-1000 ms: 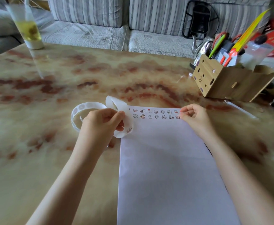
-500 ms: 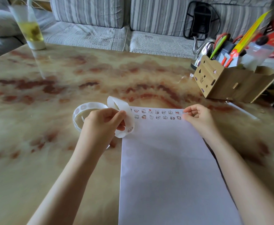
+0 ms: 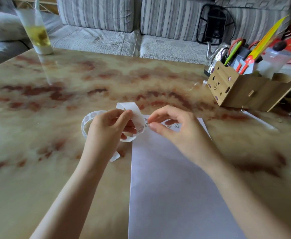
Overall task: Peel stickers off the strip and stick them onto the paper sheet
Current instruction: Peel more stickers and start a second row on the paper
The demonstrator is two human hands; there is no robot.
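the sticker strip [image 3: 136,111] is gripped by the left hand [image 3: 110,130], whose thumb and fingers are curled round the white backing, so that it arches up in a loop just beside the far left corner of the paper sheet [image 3: 175,187]. a further coil of the strip is seen on the table [image 3: 46,169] beyond the left hand, and a loose tail shows below the wrist. one small sticker [image 3: 141,129] is carried on the part of the loop turned toward the right hand [image 3: 181,131]. the right hand is held over the far edge of the sheet, with thumb and forefinger bent toward each other and their tips just beside the strip; whether anything is pinched between them cannot be told, as the tips are blurred. a few stuck stickers [image 3: 176,126] are seen along the far edge of the sheet, partly hidden under the right hand. the sheet lies flat and reaches to the near edge of the table. a wooden organiser [image 3: 244,90] filled with pens and scissors is placed near the far right corner, with a metal kettle [image 3: 213,57] just behind it. a glass [image 3: 37,35] of yellow drink stands at the far left corner. a striped sofa [image 3: 98,14] is seen beyond the far edge.
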